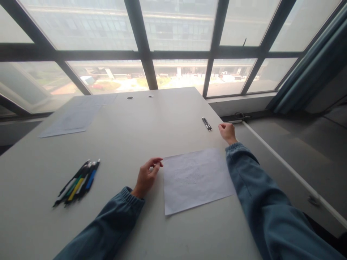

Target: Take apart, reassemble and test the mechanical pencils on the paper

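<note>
A white sheet of paper (195, 180) with faint pencil-like marks lies on the table in front of me. My left hand (146, 177) is at its upper left corner, fingers loosely bent and slightly apart, holding nothing that I can see. Past the sheet's upper right corner, by the table's right edge, my right hand (227, 133) is curled into a fist. Whatever may be inside that fist is hidden. Just left of it lie a couple of slim dark pens (206, 124), side by side and untouched.
A bunch of markers (77, 184) with green, yellow, white and blue barrels lies on the white table (130, 133) at left. More paper sheets (76, 115) lie at the far left. Large windows stand behind. Beyond the right edge are a pale floor-level bar (292, 173) and a blue curtain (306, 65).
</note>
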### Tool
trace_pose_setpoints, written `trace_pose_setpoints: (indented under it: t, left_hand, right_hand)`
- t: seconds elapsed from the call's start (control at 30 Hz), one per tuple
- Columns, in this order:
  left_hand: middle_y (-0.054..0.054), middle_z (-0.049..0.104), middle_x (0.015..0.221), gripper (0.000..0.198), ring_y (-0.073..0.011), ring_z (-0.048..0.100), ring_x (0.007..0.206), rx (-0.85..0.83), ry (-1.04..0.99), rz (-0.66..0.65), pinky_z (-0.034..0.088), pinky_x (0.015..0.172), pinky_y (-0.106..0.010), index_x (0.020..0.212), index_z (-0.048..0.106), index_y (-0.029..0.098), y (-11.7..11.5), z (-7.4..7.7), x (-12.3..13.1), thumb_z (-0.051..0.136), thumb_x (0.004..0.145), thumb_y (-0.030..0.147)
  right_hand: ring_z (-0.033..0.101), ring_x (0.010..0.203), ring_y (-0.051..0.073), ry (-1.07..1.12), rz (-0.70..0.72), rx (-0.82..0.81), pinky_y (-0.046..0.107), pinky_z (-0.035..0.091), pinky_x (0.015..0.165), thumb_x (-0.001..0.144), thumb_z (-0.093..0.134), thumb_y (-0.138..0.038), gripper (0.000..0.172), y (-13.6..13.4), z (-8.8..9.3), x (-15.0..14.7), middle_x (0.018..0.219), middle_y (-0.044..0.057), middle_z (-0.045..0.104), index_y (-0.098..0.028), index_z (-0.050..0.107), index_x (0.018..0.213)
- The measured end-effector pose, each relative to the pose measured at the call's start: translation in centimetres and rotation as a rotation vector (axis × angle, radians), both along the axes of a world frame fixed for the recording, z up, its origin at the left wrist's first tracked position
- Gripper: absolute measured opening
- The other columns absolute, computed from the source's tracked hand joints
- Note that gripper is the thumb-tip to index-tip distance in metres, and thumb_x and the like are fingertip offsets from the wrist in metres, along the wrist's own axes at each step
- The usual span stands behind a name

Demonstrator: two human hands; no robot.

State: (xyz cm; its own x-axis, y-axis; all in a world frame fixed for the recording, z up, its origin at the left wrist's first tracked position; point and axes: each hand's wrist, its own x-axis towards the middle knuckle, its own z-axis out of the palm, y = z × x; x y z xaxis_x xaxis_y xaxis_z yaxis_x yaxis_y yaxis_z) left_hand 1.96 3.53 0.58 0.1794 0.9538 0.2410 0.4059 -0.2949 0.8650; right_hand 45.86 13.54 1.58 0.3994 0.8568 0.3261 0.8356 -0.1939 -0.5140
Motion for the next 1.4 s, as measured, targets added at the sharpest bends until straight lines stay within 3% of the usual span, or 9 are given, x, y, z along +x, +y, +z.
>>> trace_pose_setpoints:
  t: [0.13,0.23,0.3,0.4,0.67,1.0,1.17,1.23,1.4]
  left_hand:
    - [-0.004,0.074,0.083,0.024,-0.0192,0.067,0.080,0.020,0.021,-0.030,0.051,0.079,-0.032,0.096,0.071,0.019,-0.1,0.1,0.1,0.056,0.088,0.035]
    - [-0.004,0.075,0.083,0.024,-0.0195,0.068,0.079,0.012,0.015,-0.016,0.051,0.078,-0.032,0.095,0.072,0.019,0.0,0.1,0.0,0.056,0.088,0.035]
    - [-0.004,0.075,0.084,0.025,-0.0196,0.068,0.079,0.005,0.009,-0.006,0.051,0.077,-0.032,0.095,0.073,0.019,0.0,0.0,0.0,0.056,0.088,0.035]
    - [-0.004,0.075,0.084,0.024,-0.0199,0.068,0.081,0.006,-0.002,-0.003,0.051,0.077,-0.032,0.095,0.073,0.019,-0.1,0.0,-0.1,0.056,0.087,0.034]
    - [-0.004,0.075,0.084,0.024,-0.0200,0.068,0.083,0.011,-0.024,0.000,0.051,0.078,-0.032,0.093,0.073,0.018,-0.5,0.1,0.0,0.054,0.087,0.032]
    - [-0.003,0.074,0.082,0.022,-0.0181,0.068,0.080,0.035,-0.020,0.031,0.050,0.077,-0.031,0.092,0.073,0.018,-0.5,-0.4,-0.1,0.053,0.086,0.028]
    - [-0.003,0.073,0.081,0.023,-0.0166,0.065,0.073,-0.004,-0.021,0.076,0.048,0.070,-0.028,0.090,0.073,0.017,-0.4,-0.6,-0.3,0.053,0.085,0.025]
    - [-0.003,0.073,0.081,0.023,-0.0163,0.065,0.073,-0.001,-0.024,0.077,0.048,0.069,-0.028,0.090,0.073,0.017,-0.4,-0.5,-0.3,0.053,0.085,0.025]
    - [-0.002,0.074,0.080,0.021,-0.0153,0.067,0.076,0.063,0.008,0.040,0.047,0.069,-0.026,0.090,0.073,0.018,-0.8,-0.4,0.0,0.053,0.086,0.022]
  right_hand:
    - [0.070,0.079,0.022,0.138,0.081,0.137,0.029,0.052,0.074,0.092,0.054,-0.031,0.030,-1.8,3.6,-0.6,0.088,0.012,0.077,-0.010,0.077,0.093]
    - [0.069,0.077,0.020,0.190,0.336,0.047,0.030,0.054,0.073,0.089,0.060,-0.031,0.028,-4.7,5.3,-3.4,0.092,0.010,0.077,-0.013,0.076,0.102]
    - [0.069,0.088,0.021,0.148,0.594,-0.079,0.033,0.056,0.082,0.086,0.067,-0.030,0.026,-7.1,5.4,-5.8,0.105,0.009,0.076,-0.018,0.076,0.107]
    - [0.059,0.123,0.028,0.022,0.907,-0.223,0.045,0.045,0.109,0.075,0.082,-0.031,0.052,-10.4,4.3,-9.0,0.130,0.010,0.067,-0.024,0.070,0.125]
    - [0.038,0.144,0.037,-0.154,0.914,-0.404,0.055,0.036,0.116,0.068,0.088,-0.040,0.082,-13.5,0.7,-13.2,0.156,0.014,0.043,-0.029,0.056,0.143]
    - [0.035,0.146,0.035,-0.086,0.969,-0.338,0.055,0.032,0.118,0.073,0.084,-0.039,0.091,-12.5,0.2,-15.7,0.158,0.015,0.040,-0.028,0.041,0.153]
    - [0.053,0.130,0.028,0.040,0.875,-0.055,0.048,0.041,0.113,0.088,0.065,-0.023,0.050,-11.4,0.4,-13.6,0.137,0.013,0.061,-0.021,0.059,0.137]
    - [0.064,0.112,0.024,0.123,0.775,0.015,0.041,0.052,0.098,0.092,0.057,-0.022,0.032,-11.0,0.2,-13.2,0.121,0.011,0.070,-0.019,0.068,0.122]
    - [0.069,0.081,0.020,0.234,0.666,0.066,0.030,0.052,0.069,0.093,0.055,-0.024,0.020,-11.1,-1.1,-14.0,0.095,0.007,0.077,-0.019,0.074,0.099]
